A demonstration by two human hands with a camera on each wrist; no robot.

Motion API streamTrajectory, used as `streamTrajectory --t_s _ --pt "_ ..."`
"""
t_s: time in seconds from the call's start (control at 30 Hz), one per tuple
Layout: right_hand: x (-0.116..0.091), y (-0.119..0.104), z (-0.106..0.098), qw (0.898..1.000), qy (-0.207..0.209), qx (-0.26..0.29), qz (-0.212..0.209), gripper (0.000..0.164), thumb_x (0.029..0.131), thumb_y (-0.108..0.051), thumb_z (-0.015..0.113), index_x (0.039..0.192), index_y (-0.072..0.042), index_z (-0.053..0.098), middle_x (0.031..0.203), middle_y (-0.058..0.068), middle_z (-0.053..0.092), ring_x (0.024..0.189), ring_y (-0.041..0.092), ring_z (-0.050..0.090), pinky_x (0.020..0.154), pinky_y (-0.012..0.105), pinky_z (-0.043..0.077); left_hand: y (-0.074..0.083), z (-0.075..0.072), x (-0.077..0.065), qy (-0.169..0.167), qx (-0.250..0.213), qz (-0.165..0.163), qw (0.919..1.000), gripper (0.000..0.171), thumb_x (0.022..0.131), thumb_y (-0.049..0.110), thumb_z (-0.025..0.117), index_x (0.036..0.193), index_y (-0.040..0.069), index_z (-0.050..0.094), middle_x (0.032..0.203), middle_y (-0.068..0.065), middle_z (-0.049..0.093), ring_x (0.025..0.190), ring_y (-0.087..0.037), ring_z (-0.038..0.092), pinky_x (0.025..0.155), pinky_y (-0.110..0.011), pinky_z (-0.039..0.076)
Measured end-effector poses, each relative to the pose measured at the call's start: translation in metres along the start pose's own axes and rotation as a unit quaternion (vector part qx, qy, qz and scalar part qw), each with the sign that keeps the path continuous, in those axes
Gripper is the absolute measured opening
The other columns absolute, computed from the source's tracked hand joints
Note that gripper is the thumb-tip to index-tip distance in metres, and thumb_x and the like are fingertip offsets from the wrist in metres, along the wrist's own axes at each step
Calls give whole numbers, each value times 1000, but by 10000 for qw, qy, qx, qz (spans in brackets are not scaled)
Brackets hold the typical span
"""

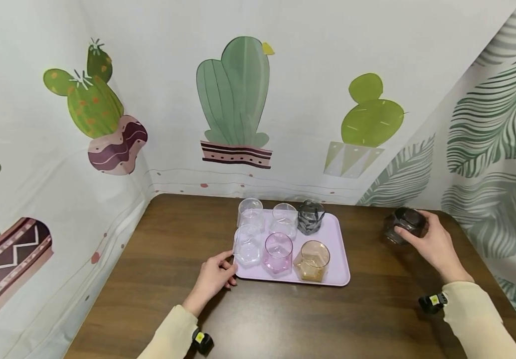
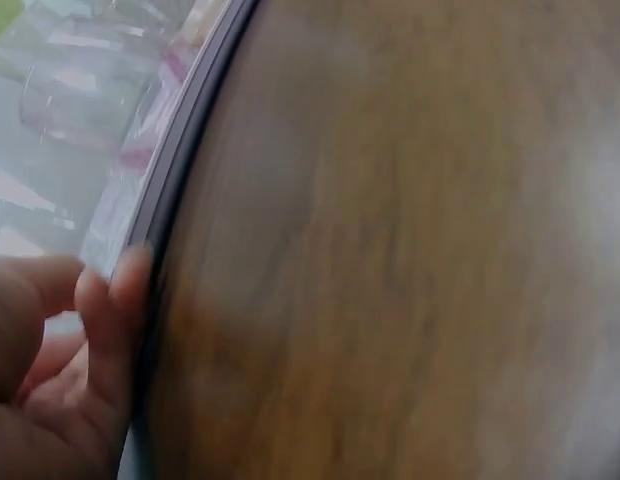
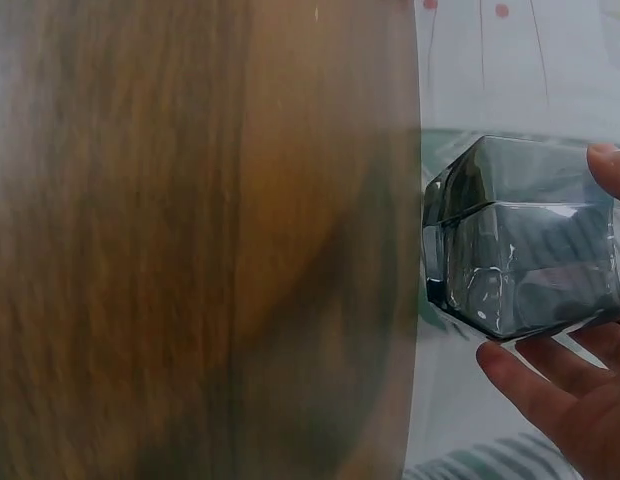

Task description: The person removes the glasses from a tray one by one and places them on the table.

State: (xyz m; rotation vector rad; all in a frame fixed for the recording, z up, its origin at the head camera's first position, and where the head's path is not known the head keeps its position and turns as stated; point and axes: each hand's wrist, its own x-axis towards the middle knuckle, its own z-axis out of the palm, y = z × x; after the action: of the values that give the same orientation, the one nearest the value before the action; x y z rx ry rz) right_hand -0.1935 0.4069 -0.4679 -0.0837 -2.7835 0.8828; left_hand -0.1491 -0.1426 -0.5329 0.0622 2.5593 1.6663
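Note:
A pale lilac tray (image 1: 336, 259) lies on the table with several faceted glasses on it. Three are clear, among them the front-left one (image 1: 248, 245). A pink glass (image 1: 278, 253) and an amber glass (image 1: 313, 261) stand along the front, and a dark grey glass (image 1: 310, 218) at the back right. My left hand (image 1: 215, 274) pinches the tray's front-left edge, close beside the front clear glass. Off to the right, my right hand (image 1: 437, 244) grips another dark grey glass (image 3: 520, 240) from its side. Whether that glass touches the table cannot be told.
The brown wooden table (image 1: 172, 239) meets a white hanging cloth (image 1: 302, 99) printed with cacti and leaves behind it. Bare wood lies between the tray and my right hand. Small cameras sit on both wrists.

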Motion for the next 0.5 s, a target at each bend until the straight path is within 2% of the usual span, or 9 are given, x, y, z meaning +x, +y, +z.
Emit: streamTrajectory --t_s 0.07,0.2,0.3,0.5 --pt "2 2 -3 10000 0 -22 44 85 96 -39 73 150 13 32 128 39 51 102 50 57 71 39 44 1 0 -1 280 341 211 9988 46 89 0 72 134 -6 65 79 -5 69 57 -13 66 51 -27 56" --pt "5 7 -10 9998 -33 -48 174 89 97 -41 70 152 14 28 129 40 48 100 51 56 72 51 46 2 1 1 685 743 586 9932 45 84 -1 76 128 -4 70 93 -8 74 77 -18 72 72 -29 59" --pt "7 12 -13 9994 -44 -88 329 91 98 -43 68 154 15 25 129 41 46 99 50 55 73 57 45 3 2 2 707 744 676 9924 47 82 -2 77 128 -4 70 100 -10 76 89 -24 74 83 -33 57" --pt "13 24 -18 9981 -11 0 618 96 100 -47 64 156 15 17 137 46 40 109 57 50 83 68 42 3 3 4 539 496 570 9957 53 78 -4 78 130 -6 68 102 -13 75 93 -29 73 83 -32 57"
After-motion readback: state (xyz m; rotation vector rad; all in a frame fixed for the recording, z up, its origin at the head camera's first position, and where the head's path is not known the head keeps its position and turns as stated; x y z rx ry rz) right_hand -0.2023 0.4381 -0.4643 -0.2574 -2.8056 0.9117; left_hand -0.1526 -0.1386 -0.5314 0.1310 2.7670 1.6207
